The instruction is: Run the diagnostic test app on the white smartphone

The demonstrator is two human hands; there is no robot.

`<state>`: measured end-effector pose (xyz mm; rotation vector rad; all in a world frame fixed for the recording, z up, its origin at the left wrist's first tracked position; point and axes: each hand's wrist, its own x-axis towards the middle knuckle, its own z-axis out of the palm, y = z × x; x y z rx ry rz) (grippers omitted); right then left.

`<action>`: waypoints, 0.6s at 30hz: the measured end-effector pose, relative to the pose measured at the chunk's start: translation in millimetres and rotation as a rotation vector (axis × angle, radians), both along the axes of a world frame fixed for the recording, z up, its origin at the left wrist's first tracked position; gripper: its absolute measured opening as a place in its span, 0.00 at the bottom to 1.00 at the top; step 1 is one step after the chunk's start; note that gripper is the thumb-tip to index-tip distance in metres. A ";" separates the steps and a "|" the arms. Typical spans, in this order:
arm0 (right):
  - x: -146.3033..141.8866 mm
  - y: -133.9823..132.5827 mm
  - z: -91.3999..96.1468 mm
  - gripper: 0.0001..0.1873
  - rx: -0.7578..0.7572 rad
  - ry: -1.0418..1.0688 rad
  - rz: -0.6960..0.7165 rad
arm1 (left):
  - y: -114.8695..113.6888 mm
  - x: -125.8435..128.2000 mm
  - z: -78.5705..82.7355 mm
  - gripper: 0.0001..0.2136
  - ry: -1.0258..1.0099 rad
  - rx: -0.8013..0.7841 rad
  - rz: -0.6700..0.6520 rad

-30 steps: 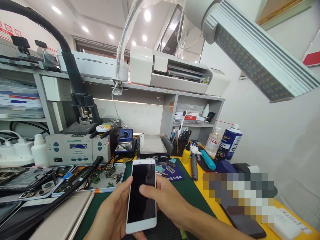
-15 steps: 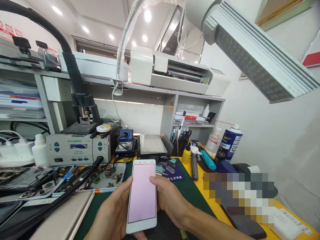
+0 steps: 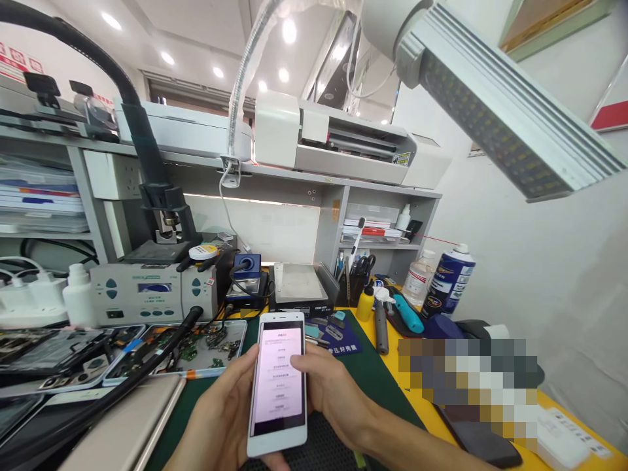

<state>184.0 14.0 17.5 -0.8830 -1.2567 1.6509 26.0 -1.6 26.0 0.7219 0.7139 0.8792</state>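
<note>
Between my two hands is a white smartphone, upright with its lit screen towards me. The screen carries a pale panel with lines of dark text, too small to read, and dark areas around it. My left hand grips the phone's left edge, with fingers hidden behind it. Along the right edge my right hand is wrapped round the phone, its thumb over the upper right of the screen. Beneath the phone lie a black textured pad and a green mat.
A tray of circuit boards and a pale gold device lie to the left, with a black hose across them. A hot-air station stands behind. A yellow bottle, a spray can and a dark phone are on the right.
The phone's screen has gone from a blank pale pink to a panel of text lines with dark edges. My right thumb has shifted slightly left and down over the screen.
</note>
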 end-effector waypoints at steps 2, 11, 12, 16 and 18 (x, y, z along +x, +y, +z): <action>-0.2 -0.2 0.0 0.21 0.008 0.026 -0.003 | 0.8 -0.1 -0.4 0.31 -0.012 -0.002 0.000; -1.0 -1.0 -1.4 0.22 0.006 0.045 -0.018 | 1.9 -0.3 0.2 0.31 -0.038 -0.004 -0.005; -0.9 -0.5 -1.7 0.22 0.005 0.038 -0.024 | 1.5 -0.2 0.5 0.31 -0.037 -0.004 -0.004; -0.5 1.2 -2.6 0.22 -0.007 -0.024 -0.034 | 0.4 -0.1 1.9 0.32 -0.033 -0.013 -0.004; -0.7 1.4 -2.9 0.21 -0.010 -0.040 -0.037 | 0.2 -0.3 2.4 0.32 -0.032 -0.005 -0.007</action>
